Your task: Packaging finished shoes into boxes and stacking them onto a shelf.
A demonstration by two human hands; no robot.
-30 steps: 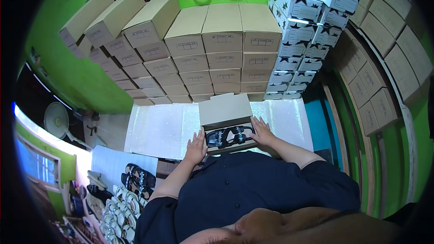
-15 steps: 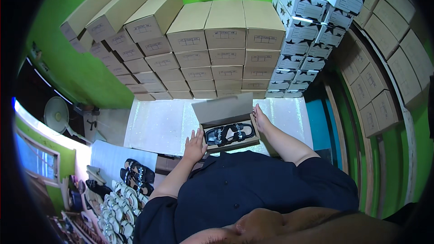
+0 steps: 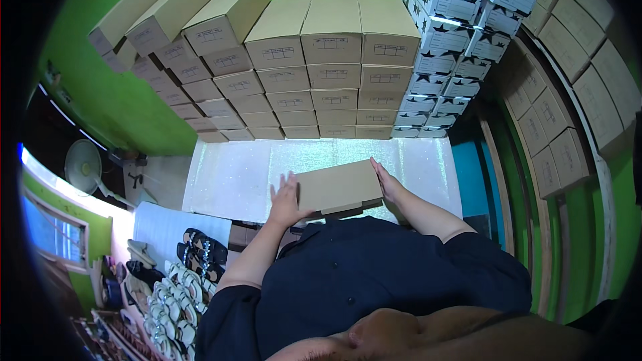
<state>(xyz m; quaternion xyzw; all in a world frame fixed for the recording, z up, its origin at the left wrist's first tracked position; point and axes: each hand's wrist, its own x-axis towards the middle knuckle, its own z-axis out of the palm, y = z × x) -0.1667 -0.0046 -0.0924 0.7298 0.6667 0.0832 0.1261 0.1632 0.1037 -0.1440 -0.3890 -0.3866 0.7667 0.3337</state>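
A brown cardboard shoebox [image 3: 339, 187] lies in front of me on the white table, tilted slightly, with its lid down. A dark gap shows along the lid's near edge, and the sandals inside are hidden. At the box's left end is my left hand [image 3: 286, 202], open, fingers spread upward and thumb near the front corner. My right hand [image 3: 390, 185] lies along the right end, its fingers stretched out flat against the side.
Brown shoeboxes [image 3: 334, 57] stand stacked along the table's back, beside white star-patterned boxes [image 3: 445, 37]. A glittery white cloth covers the table [image 3: 227, 177]. At lower left are black sandals [image 3: 200, 254] and a pile of pale sandals [image 3: 175, 307]. Box shelves [image 3: 545, 127] line the right.
The shoebox lid, raised before, has come down over the black sandals. My left hand has shifted up slightly with fingers spread; my right hand has moved slightly down along the box's right end.
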